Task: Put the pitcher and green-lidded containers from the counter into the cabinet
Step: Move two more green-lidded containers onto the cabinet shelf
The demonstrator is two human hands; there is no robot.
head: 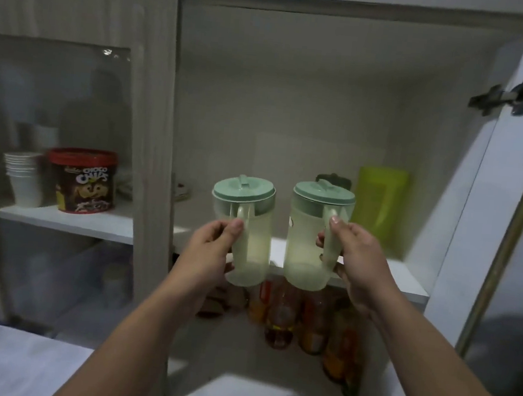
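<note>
Both arms reach up toward the open white laminate cabinet, each hand carrying a tall, translucent, pale-green plastic container with a round, matte mint-green lid and a moulded loop handle. The left hand is curled closed around the handle of the left green-lidded container, thumb pressed on the handle's outer face. The right hand is likewise wrapped shut around the handle of the right green-lidded container, thumb on top of the loop. Both containers hang upright in the air just in front of the front edge of the smooth white upper shelf, side by side and apart from each other.

At the shelf's back right corner stands a bright lime-green translucent plastic tumbler. Below the shelf, glossy bottles with amber and orange contents crowd together. Behind the closed frosted-glass door on the left sit a stack of white paper cups and a red-lidded cylindrical cereal tub.
</note>
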